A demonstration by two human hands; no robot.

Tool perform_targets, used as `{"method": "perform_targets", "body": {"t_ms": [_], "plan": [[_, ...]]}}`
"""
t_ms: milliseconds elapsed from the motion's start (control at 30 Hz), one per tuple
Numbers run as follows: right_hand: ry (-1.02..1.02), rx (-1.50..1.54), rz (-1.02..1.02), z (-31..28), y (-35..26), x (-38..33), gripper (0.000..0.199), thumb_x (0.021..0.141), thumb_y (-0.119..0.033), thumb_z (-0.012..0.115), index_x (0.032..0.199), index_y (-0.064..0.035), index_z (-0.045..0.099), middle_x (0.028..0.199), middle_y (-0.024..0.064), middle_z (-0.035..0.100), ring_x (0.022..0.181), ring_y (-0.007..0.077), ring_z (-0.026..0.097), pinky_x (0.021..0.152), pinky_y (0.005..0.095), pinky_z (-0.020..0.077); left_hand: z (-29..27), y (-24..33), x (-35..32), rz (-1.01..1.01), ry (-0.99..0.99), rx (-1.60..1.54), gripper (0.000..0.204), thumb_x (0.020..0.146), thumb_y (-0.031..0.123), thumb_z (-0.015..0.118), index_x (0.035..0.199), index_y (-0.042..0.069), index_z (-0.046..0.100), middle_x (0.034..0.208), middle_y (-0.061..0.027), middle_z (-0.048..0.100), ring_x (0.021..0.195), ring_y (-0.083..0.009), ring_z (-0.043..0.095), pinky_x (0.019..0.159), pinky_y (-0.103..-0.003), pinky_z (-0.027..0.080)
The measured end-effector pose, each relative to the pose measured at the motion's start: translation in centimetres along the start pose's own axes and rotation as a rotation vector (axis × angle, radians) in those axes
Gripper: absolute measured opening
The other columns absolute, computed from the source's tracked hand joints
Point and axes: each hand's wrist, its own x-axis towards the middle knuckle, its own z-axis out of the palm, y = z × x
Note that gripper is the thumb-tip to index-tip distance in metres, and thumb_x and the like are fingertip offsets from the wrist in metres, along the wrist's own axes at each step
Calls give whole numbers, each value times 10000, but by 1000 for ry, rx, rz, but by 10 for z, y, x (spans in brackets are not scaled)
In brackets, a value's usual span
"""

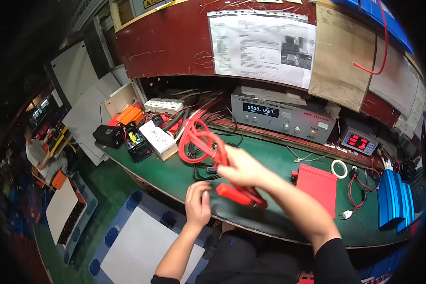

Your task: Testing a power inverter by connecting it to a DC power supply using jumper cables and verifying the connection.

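A looped red cable (194,137) is gripped in my right hand (241,166), which is closed round it above the bench. Below that hand hangs a red-handled clamp (234,194), its darker end near the bench's front edge. My left hand (197,204) is just left of the clamp, at the front edge, with its fingers loosely bent, thumb apart and nothing visible in it. Black cables (203,173) lie on the green bench (270,156) behind the hands, partly hidden by the red loops.
A grey power supply (281,118) stands at the back, with a small meter (359,141) to its right. Rightward lie a flat red case (317,184), a white ring (339,168), a plug (347,214) and blue finned housings (394,199). Leftward is a white box (158,138). Another person (41,154) sits far left.
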Motion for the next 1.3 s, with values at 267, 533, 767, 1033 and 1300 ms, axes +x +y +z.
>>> {"method": "perform_targets", "body": {"t_ms": [267, 533, 767, 1033, 1300], "plan": [[-34, -376, -180, -80, -61, 57, 432, 785, -120, 590, 1194, 11, 541, 799, 190, 605, 702, 265, 570, 710, 391, 495, 59, -25, 86, 181, -427, 218, 237, 887, 172, 638, 1092, 53, 643, 1164, -158, 638, 1098, -352, 595, 961, -474, 474], [-51, -817, -144, -89, -26, 82, 356, 787, -165, 659, 1086, -21, 533, 839, 259, 649, 835, 471, 627, 742, 533, 487, 101, -53, 87, -20, -663, 522, 666, 920, 612, 540, 1420, 174, 500, 1355, -163, 501, 1316, -326, 443, 1136, -650, 179], [18, -900, -68, -53, 33, 59, 282, 814, -146, 646, 1043, -51, 511, 880, 199, 676, 847, 406, 673, 734, 501, 540, -8, -12, 44, 83, -806, 328, 523, 895, 455, 656, 1308, 148, 563, 1230, -143, 549, 1273, -335, 458, 1150, -565, 194], [-178, -842, 170, 6, 115, 56, 329, 864, -171, 638, 1139, -43, 509, 874, 208, 713, 823, 405, 707, 722, 513, 559, -20, 4, 40, 62, -796, 379, 546, 916, 445, 638, 1360, 143, 543, 1192, -147, 550, 1226, -337, 479, 1134, -524, 246], [-81, -843, 99, 29, 156, 43, 345, 861, -331, 712, 1054, -76, 581, 877, 151, 724, 840, 335, 718, 790, 464, 539, -15, 1, 61, -37, -843, 386, 503, 920, 433, 640, 1303, 109, 608, 1059, -109, 618, 1071, -284, 570, 985, -459, 360]]}}
